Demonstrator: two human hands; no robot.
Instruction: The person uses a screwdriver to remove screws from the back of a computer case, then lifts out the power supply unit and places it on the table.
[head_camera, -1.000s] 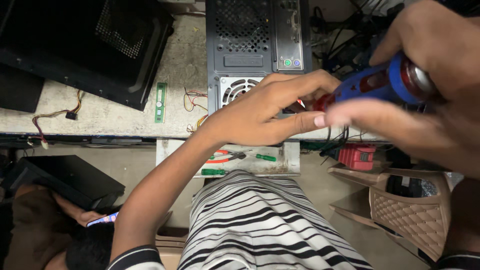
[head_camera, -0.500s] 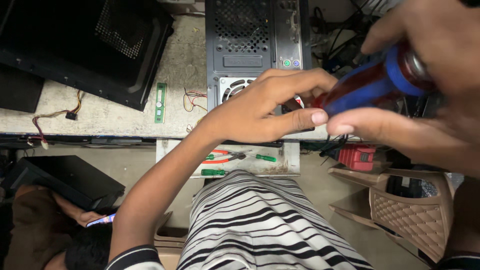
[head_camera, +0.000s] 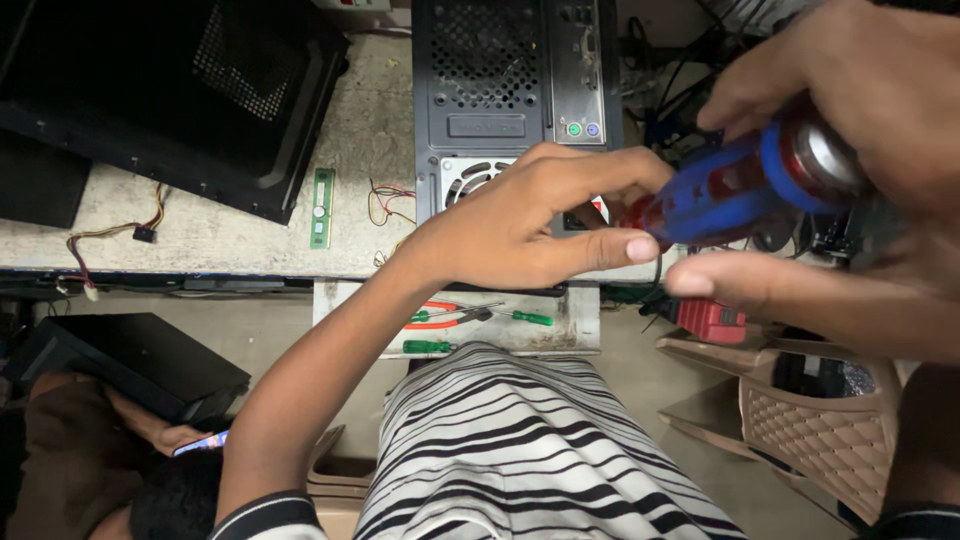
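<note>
My right hand (head_camera: 850, 150) grips the blue and red handle of a screwdriver (head_camera: 735, 185), held close under the camera and pointing left. My left hand (head_camera: 530, 225) pinches at the screwdriver's front end with thumb and fingers, right over the rear panel of a black computer case (head_camera: 500, 100) lying on the workbench (head_camera: 200, 225). The screwdriver's tip is hidden behind my left fingers.
A second black case (head_camera: 170, 90) lies at the bench's left. A green memory stick (head_camera: 320, 205) and loose coloured wires (head_camera: 385, 200) lie beside it. A lower shelf (head_camera: 560, 325) holds pliers and green screwdrivers. A tan plastic chair (head_camera: 820, 420) stands right; another person crouches at lower left (head_camera: 150, 490).
The screwdriver has turned in my right hand and shifted slightly. My left fingers stay pinched at its front end over the case's rear panel.
</note>
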